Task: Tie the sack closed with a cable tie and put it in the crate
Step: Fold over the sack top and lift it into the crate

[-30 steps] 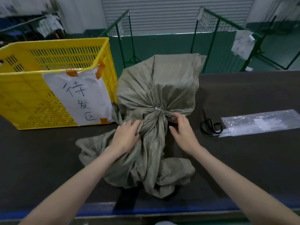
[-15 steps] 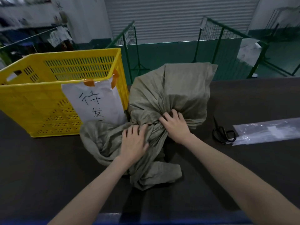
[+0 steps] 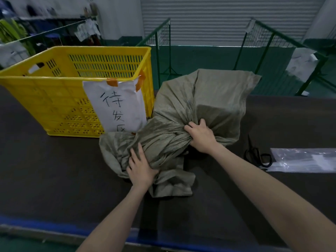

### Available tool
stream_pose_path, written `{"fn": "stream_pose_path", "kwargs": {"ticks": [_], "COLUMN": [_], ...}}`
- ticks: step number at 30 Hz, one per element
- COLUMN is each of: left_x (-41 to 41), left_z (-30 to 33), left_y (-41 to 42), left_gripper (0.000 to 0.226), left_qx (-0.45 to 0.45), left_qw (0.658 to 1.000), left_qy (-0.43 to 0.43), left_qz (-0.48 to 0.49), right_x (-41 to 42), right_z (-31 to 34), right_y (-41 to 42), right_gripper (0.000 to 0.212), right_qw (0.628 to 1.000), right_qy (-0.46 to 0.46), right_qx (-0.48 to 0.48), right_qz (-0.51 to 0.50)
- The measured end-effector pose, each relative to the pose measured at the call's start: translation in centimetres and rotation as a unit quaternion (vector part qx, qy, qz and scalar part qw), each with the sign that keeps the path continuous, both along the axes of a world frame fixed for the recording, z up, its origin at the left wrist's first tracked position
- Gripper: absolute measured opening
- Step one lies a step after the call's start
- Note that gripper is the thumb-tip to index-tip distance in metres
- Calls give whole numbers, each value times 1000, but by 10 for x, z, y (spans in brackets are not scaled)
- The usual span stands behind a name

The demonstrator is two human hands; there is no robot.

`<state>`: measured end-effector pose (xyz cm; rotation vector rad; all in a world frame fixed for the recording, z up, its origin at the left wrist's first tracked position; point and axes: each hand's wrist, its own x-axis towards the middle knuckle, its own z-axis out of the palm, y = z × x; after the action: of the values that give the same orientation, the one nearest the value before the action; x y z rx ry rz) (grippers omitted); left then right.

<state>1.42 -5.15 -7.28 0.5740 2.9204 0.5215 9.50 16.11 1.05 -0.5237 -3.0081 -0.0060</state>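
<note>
The right hand [image 3: 200, 137] grips the sack [image 3: 209, 106] at its bunched neck; the left hand [image 3: 141, 167], fingers [image 3: 134, 155] straight, presses its loose end beside the crate [image 3: 45, 95].

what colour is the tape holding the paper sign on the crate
Orange: the tape strips hold the white paper sign to the yellow crate, clearest in the head view.
</note>
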Motion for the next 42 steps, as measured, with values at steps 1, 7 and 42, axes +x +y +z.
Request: {"fn": "stream_pose_path", "kwargs": {"ticks": [1, 7, 42], "left_x": [-3, -17, -32], "left_z": [1, 0, 184], "left_y": [3, 4, 88], "left_gripper": [131, 54, 27], "left_qx": [-1, -78, 161], "left_qw": [1000, 995, 963], "left_qy": [-4, 14, 110], "left_qz": [8, -64, -188], "right_x": [0, 7, 25], "right_z": [1, 7, 157], "right_y": [1, -3, 95], "right_gripper": [40, 46, 45], "right_qw": [1000, 999, 989], "right_qy": [-1, -26, 136], "right_qx": [1, 19, -49], "right_qz": [4, 13, -24]}}
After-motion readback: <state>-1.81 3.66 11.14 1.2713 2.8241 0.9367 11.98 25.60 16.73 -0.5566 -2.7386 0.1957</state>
